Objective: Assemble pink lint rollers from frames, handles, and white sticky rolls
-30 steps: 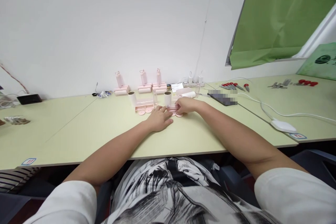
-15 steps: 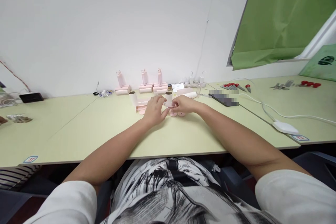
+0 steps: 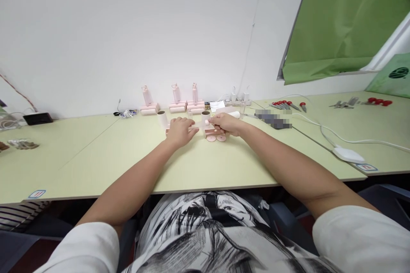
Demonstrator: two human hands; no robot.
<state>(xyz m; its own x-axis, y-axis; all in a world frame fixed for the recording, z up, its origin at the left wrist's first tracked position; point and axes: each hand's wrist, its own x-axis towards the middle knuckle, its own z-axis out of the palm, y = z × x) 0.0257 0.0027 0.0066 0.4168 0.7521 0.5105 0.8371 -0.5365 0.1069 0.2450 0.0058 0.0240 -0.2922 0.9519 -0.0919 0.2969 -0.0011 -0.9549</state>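
My left hand [image 3: 181, 131] is over pink parts at the left of the work area, its fingers curled around a pale, see-through piece [image 3: 196, 125] whose kind I cannot make out. My right hand [image 3: 228, 123] pinches a small pale pink piece [image 3: 207, 123] in front of a standing white roll [image 3: 205, 117] with a brown core. Below the right fingers are a pink casing [image 3: 211, 132] and two flat pink discs [image 3: 221, 138]. Another white roll [image 3: 162, 118] stands left of my left hand, which partly hides the pink part beside it.
Three pink upright holders on roller bases [image 3: 149, 110] stand along the wall. A white roll [image 3: 233, 114] lies at the right, near a blurred dark device [image 3: 273, 120]. Red-handled tools [image 3: 282, 105], a white charger [image 3: 348, 154] and cables are farther right; a coiled cable [image 3: 128, 113] lies left.
My left hand has moved left, away from my right hand. My right hand has shifted slightly right and up, exposing the pink casing and discs.
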